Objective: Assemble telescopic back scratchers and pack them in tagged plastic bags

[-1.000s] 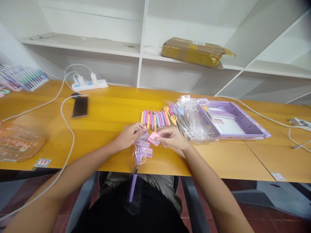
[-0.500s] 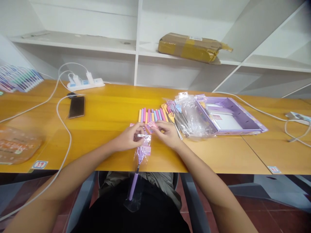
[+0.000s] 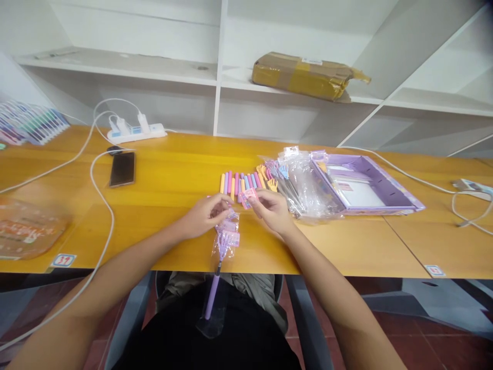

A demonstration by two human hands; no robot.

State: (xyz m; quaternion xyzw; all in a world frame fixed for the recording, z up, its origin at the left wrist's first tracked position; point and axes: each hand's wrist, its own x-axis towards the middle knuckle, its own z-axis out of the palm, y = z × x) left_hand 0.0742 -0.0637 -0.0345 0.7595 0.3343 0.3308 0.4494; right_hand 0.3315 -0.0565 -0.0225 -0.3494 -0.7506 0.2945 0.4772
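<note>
My right hand (image 3: 274,209) pinches a small pink printed card (image 3: 249,197) between thumb and fingers. My left hand (image 3: 206,217) is closed with its fingertips together at the top of a clear plastic bag (image 3: 233,222); what they grip, if anything, cannot be made out. In that bag lies a purple back scratcher (image 3: 211,297) with a hand-shaped head, its handle reaching past the table edge over my lap. Beyond my hands is a row of coloured handles (image 3: 239,183). Right of them lie several back scratchers (image 3: 287,180) with yellow, purple and blue heads.
Clear plastic bags (image 3: 314,187) lie against a purple box (image 3: 389,185) at right. A phone (image 3: 122,169), a power strip (image 3: 136,132) and a loose white cable (image 3: 102,192) are at left. Shelves at the back hold a taped parcel (image 3: 304,76).
My right hand has moved slightly right with the pink card, away from my left hand. My left fingers have come off the card. The bagged back scratcher lies where it was.
</note>
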